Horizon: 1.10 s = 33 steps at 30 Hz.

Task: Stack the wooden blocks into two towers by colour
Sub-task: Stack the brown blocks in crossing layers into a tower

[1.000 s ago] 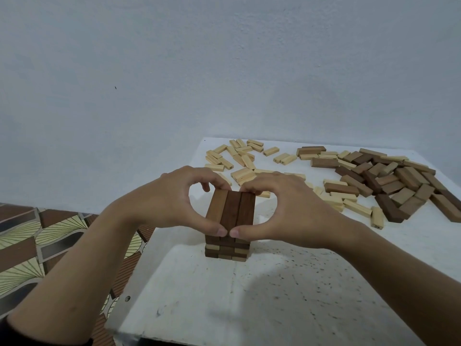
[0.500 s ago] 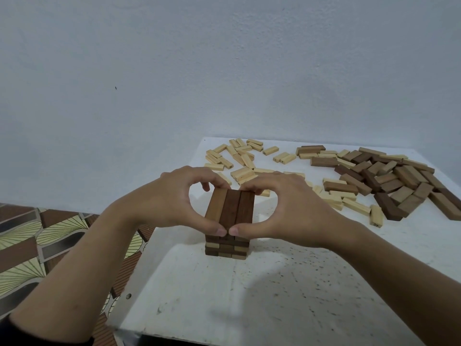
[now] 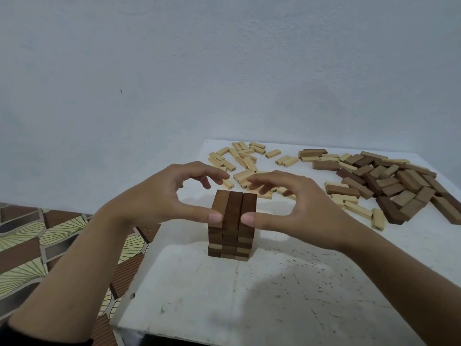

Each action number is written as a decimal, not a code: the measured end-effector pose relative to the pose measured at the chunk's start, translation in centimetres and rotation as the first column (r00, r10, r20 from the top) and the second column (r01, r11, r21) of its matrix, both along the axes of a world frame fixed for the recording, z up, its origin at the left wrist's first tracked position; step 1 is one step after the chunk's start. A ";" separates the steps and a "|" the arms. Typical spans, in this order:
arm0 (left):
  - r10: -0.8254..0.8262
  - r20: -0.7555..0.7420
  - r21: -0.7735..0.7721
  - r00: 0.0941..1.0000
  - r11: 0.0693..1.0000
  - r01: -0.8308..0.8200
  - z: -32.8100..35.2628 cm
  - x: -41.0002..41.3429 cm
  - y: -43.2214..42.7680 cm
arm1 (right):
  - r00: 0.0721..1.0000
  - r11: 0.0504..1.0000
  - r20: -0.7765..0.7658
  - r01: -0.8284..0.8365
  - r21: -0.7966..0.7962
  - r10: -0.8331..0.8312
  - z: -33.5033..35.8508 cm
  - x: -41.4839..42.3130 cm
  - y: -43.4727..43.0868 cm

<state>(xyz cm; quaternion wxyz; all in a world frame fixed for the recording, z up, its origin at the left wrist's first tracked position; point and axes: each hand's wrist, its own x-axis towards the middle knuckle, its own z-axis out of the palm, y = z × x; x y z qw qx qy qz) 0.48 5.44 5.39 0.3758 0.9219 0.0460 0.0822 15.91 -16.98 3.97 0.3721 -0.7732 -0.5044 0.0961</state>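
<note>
Head view: the brown tower (image 3: 232, 236), standing at the left of the white table (image 3: 249, 308), is touched at its top layer by the thumbs of the left hand (image 3: 154, 203) and right hand (image 3: 306, 211), fingers arched loosely above, nothing gripped, apparently to square that layer.

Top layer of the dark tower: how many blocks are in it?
3, side by side: left block, middle block, right block. The whole layer shows, so none is hidden.

tower (image 3: 233, 208): dark wood, smooth matt | pale blocks (image 3: 244, 174): light wood | table (image 3: 249, 295): white, scuffed
</note>
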 end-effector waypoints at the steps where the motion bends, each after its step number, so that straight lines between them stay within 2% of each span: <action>1: -0.005 -0.011 -0.006 1.000 1.000 0.005 -0.3 -0.2 0.3 | 1.000 1.000 -0.015 -0.009 -0.001 0.008 -0.2 0.2 -0.3; 7: 0.002 -0.115 -0.031 0.993 0.999 -0.005 -3.3 -1.6 1.3 | 0.998 0.991 -0.050 -0.053 -0.120 0.047 -2.1 0.8 -2.0; 13: 0.033 -0.155 -0.051 0.987 0.998 -0.041 -5.6 -1.6 0.2 | 0.998 0.975 -0.046 -0.058 -0.213 0.050 -3.9 0.5 -1.5; 24: 0.090 -0.046 -0.104 0.995 0.990 -0.095 -6.1 -1.2 -0.8 | 0.999 0.994 -0.034 -0.012 -0.110 0.008 -5.3 -0.6 -0.3; 33: 0.094 -0.034 -0.121 0.995 0.988 -0.097 -6.3 -1.0 -0.8 | 0.997 0.995 -0.063 0.031 -0.094 -0.037 -5.9 -0.8 -0.1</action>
